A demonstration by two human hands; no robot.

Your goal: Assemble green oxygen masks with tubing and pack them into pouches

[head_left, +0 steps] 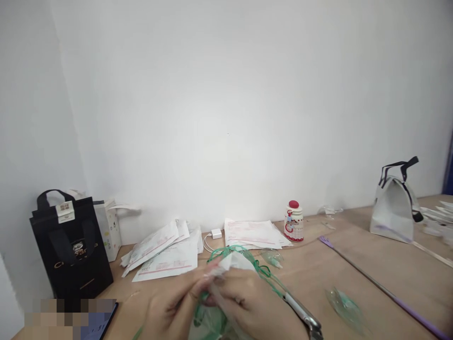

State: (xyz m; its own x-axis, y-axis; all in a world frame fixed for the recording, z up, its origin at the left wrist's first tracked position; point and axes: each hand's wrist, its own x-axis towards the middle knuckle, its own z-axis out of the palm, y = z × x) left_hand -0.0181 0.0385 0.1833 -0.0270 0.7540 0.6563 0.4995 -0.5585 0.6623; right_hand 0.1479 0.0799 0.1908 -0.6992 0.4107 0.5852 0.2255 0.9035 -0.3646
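My left hand (182,300) and my right hand (256,300) meet at the bottom middle, fingers closed in a pinch. Between the fingertips is a piece of translucent plastic (222,302), partly hidden and blurred; a whitish strip of it runs down toward me. Thin green tubing (244,252) lies looped just behind and beneath my hands, with more clear green plastic showing under them. A white sheet or wrapper (237,262) sticks up behind my fingers. To the right of my right hand lies a metal tool (304,316) whose kind I cannot make out.
White printed packets (166,264) lie left of a white charger (216,233), with more packets (251,233) right of it. A black paper bag (72,250), phone (101,323), red-topped bottle (293,224), purple-ended stick (371,278), clear green plastic pieces (345,307) and white bag (392,212) surround them.
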